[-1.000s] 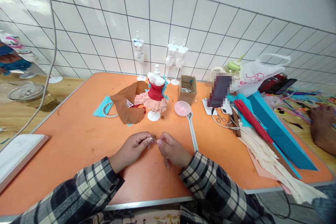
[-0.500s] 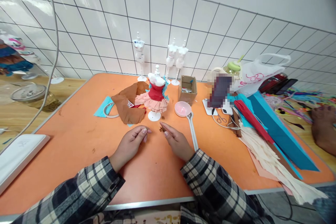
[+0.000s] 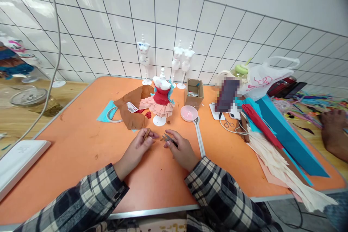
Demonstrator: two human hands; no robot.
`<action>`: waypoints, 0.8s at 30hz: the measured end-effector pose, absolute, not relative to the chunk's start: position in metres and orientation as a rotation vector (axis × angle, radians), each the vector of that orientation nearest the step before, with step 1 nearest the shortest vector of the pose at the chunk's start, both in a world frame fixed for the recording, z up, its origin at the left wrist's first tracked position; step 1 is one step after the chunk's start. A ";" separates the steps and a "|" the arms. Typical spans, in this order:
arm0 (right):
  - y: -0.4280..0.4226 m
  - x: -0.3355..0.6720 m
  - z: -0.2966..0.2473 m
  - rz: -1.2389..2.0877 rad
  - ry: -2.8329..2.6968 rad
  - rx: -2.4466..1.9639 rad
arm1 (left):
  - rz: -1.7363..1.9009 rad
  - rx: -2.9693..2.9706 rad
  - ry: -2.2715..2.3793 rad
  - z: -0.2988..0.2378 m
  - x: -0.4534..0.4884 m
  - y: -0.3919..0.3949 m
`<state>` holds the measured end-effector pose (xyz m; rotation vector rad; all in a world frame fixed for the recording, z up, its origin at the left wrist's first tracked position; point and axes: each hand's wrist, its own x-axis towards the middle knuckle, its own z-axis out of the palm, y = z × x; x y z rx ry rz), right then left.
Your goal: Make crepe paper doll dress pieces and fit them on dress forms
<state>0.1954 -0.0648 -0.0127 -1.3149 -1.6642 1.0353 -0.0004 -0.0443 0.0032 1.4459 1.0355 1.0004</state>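
Observation:
Small dark-handled scissors (image 3: 172,141) are held in my right hand (image 3: 185,151), their blades pointing left. By the blade tips is a small brown paper scrap (image 3: 162,139); whether it touches them I cannot tell. My left hand (image 3: 137,148) pinches a little piece of brown crepe paper (image 3: 147,133) between thumb and fingers. Just beyond both hands stands a miniature dress form (image 3: 162,90) in a red bodice and ruffled pink paper skirt, with blue trim on its right side. A larger brown crepe sheet (image 3: 133,112) lies left of it.
Right of the dress form are a pink bowl (image 3: 189,113), tweezers (image 3: 199,136) and a cardboard box (image 3: 194,92). Bare white dress forms (image 3: 144,56) stand along the tiled wall. Crepe paper strips (image 3: 280,159) cover the right side. Another person's limb (image 3: 334,134) shows at far right.
The scissors now show in my right hand, and brown paper shows in my left fingers. The big brown sheet has shifted slightly, uncovering more of a white card.

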 end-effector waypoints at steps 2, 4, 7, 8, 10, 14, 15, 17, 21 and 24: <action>-0.069 0.189 -0.013 0.996 -1.723 -1.307 | 0.971 1.417 1.065 0.002 0.005 -0.045; -0.071 0.184 -0.013 0.973 -1.767 -1.296 | 0.974 1.397 1.121 0.001 0.010 -0.046; -0.072 0.184 -0.014 0.976 -1.786 -1.265 | 1.013 1.403 1.148 0.001 0.011 -0.045; -0.072 0.185 -0.014 0.986 -1.789 -1.260 | 1.019 1.412 1.148 0.001 0.010 -0.045; -0.070 0.189 -0.013 1.006 -1.807 -1.266 | 1.019 1.436 1.150 0.000 0.009 -0.044; -0.068 0.196 -0.010 1.024 -1.860 -1.269 | 0.997 1.452 1.144 -0.002 0.008 -0.043; -0.067 0.197 -0.010 1.028 -1.869 -1.258 | 0.992 1.452 1.145 -0.003 0.007 -0.043; -0.066 0.201 -0.010 1.039 -1.868 -1.238 | 1.009 1.455 1.165 -0.002 0.004 -0.040; -0.060 0.211 -0.008 0.929 -1.929 -1.320 | 1.143 1.423 1.248 0.002 -0.008 -0.029; -0.053 0.218 -0.005 0.686 -2.160 -1.363 | 1.158 1.363 1.263 0.005 -0.012 -0.023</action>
